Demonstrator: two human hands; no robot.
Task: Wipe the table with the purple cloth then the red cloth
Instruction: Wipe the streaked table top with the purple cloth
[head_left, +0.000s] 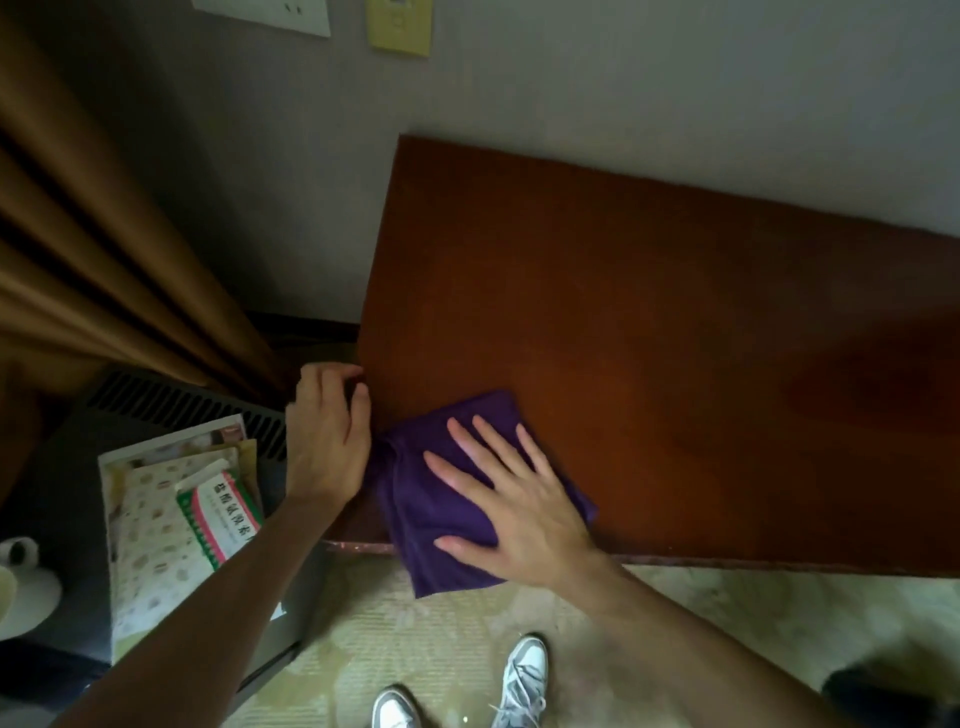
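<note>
A purple cloth (423, 501) lies at the near left corner of the brown wooden table (649, 332), with one part hanging over the front edge. My right hand (511, 496) presses flat on the cloth, fingers spread. My left hand (327, 431) rests against the table's left edge, fingers curled on the corner beside the cloth. No red cloth is in view.
A dark grey unit (171, 415) to the left of the table carries a patterned packet (156, 561) and a green-and-pink box (221, 512). Brown curtains (78, 249) hang at the left. A wall runs behind the table. My shoes (524, 680) stand on pale carpet.
</note>
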